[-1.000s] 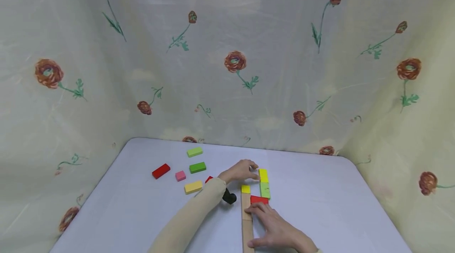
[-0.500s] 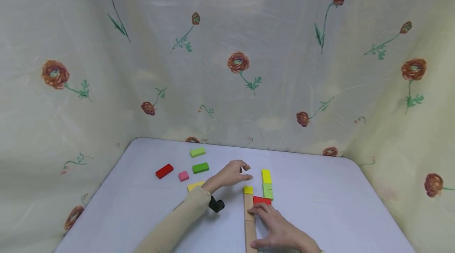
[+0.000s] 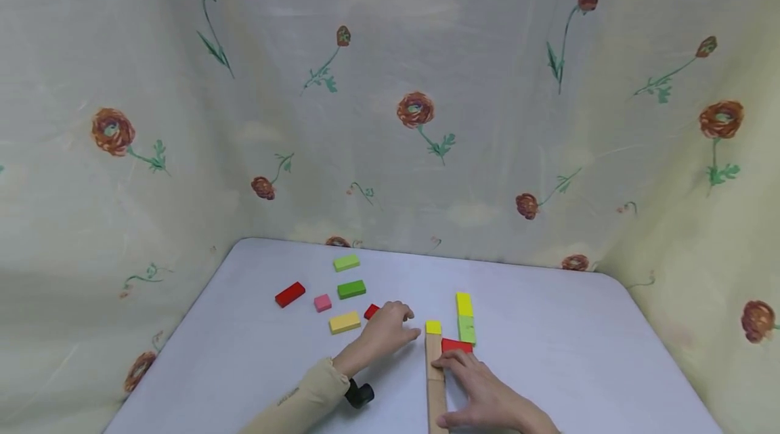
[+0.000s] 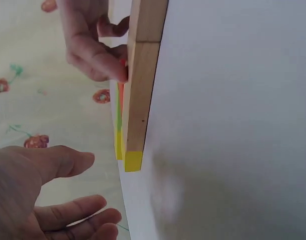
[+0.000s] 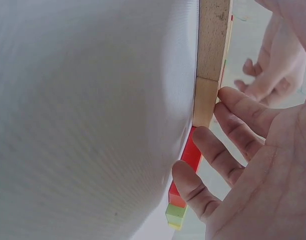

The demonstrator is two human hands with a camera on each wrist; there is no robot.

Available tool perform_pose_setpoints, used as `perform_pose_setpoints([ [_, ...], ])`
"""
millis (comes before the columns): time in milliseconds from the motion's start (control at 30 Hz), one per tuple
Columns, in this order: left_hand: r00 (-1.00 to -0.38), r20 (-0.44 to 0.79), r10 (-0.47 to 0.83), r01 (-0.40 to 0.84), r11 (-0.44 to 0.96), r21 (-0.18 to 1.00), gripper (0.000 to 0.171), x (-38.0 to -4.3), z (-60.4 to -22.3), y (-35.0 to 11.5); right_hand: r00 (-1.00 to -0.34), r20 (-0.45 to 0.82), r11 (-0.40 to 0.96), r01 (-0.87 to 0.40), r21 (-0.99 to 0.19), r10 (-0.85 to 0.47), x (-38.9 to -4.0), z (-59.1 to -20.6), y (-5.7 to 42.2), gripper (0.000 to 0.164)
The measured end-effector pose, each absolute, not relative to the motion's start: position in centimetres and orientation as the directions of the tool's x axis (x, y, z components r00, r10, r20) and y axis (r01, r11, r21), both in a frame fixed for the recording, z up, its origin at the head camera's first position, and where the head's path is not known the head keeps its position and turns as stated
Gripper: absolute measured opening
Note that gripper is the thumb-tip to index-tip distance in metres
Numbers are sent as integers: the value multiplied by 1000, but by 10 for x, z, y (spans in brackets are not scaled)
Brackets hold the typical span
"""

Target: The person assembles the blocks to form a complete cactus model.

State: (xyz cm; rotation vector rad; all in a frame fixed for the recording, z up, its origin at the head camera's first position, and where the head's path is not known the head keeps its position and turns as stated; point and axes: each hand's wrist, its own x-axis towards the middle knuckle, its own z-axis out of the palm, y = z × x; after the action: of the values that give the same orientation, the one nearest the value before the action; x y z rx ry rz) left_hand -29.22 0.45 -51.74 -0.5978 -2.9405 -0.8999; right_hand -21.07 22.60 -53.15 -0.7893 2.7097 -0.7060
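Observation:
A row of plain wooden blocks (image 3: 436, 403) runs away from me, with a small yellow block (image 3: 433, 328) at its far end. My right hand (image 3: 487, 397) touches the row from the right, fingertips on the wood, fingers fairly straight in the right wrist view. Just beyond those fingers a red block (image 3: 457, 346) lies against the row's right side. Behind it a light green block (image 3: 466, 330) and a longer yellow block (image 3: 464, 304) stand end to end. My left hand (image 3: 382, 332) is held left of the row with nothing between its loosely bent fingers.
Loose blocks lie on the left of the white table (image 3: 548, 326): red (image 3: 290, 294), pink (image 3: 322, 302), dark green (image 3: 351, 289), light green (image 3: 347, 263) and pale yellow (image 3: 344, 322). Another red block (image 3: 372, 311) is partly behind the left hand. A flowered curtain (image 3: 475, 170) surrounds the table.
My left hand has drawn back from beside the far yellow block, moving left and toward me. My right hand stays on the wooden row. The blocks keep their arrangement.

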Motion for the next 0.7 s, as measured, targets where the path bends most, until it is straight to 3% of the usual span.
perform_pose_setpoints([
  [300, -936, 115, 334, 346, 802, 487, 32, -277, -516, -29, -837, -160, 762, -376, -526, -523, -212, -529, 223, 81],
  [700, -915, 78, 395, 378, 777, 504, 38, -298, -514, -99, -830, -161, 757, -385, -527, -534, -214, -531, 225, 80],
])
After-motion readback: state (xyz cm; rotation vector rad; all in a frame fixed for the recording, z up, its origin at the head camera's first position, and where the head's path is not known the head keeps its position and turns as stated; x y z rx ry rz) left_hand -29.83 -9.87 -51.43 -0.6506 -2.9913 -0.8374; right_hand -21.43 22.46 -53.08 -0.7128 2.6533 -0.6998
